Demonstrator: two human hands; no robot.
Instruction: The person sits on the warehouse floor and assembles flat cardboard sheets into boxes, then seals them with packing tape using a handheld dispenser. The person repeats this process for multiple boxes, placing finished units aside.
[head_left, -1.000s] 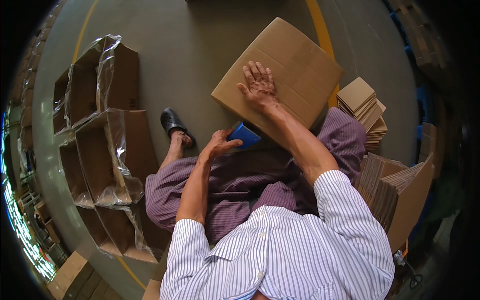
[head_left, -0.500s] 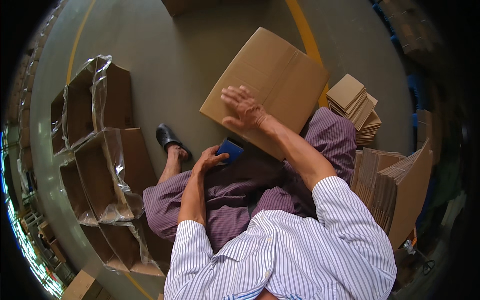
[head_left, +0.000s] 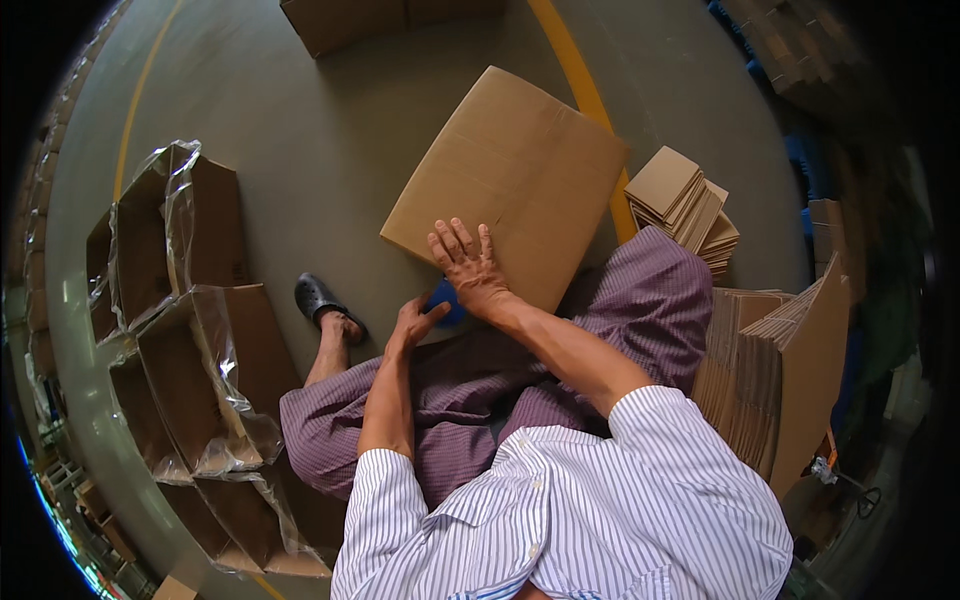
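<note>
The things are carried by a grey concrete floor, which is crossed by a curved yellow line. A row of open cartons lined with clear film is set on it at the left. A flattened carton and a stack of small folded cartons are laid beside the line.

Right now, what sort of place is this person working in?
Probably a warehouse or packing floor: a grey concrete floor with a painted yellow line, stacks of flattened brown cardboard, and open brown cartons lined with clear plastic.
</note>
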